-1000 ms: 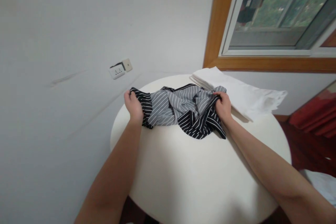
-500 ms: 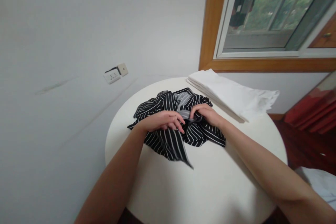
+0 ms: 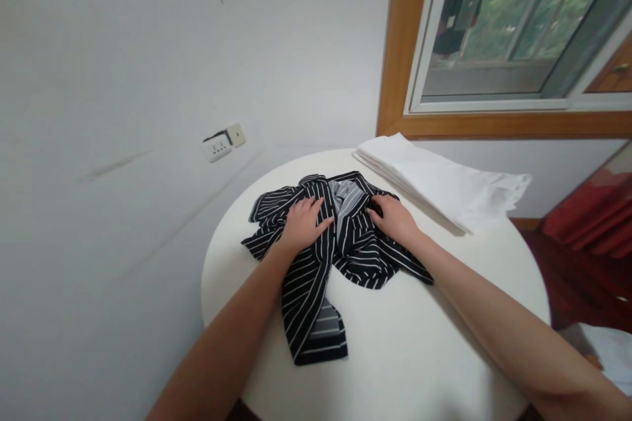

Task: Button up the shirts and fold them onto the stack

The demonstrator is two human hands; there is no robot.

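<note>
A black shirt with white stripes lies rumpled on the round white table. Its grey inside shows around the opening near the middle, and one long panel hangs down toward the table's near side. On the left part of the cloth my left hand rests flat, palm down, with its fingers spread. My right hand is at the right part of the shirt, its fingers and thumb bent around a fold there; the fingertips are partly hidden in the cloth.
Folded white cloth or sheeting lies at the table's back right. Behind stand a white wall with a socket and a wood-framed window. A red curtain hangs at the right, and something white sits low beside the table.
The front panel under my left hand has been laid open and down toward me. My left hand has moved left and flattened out; my right hand has shifted slightly right.
</note>
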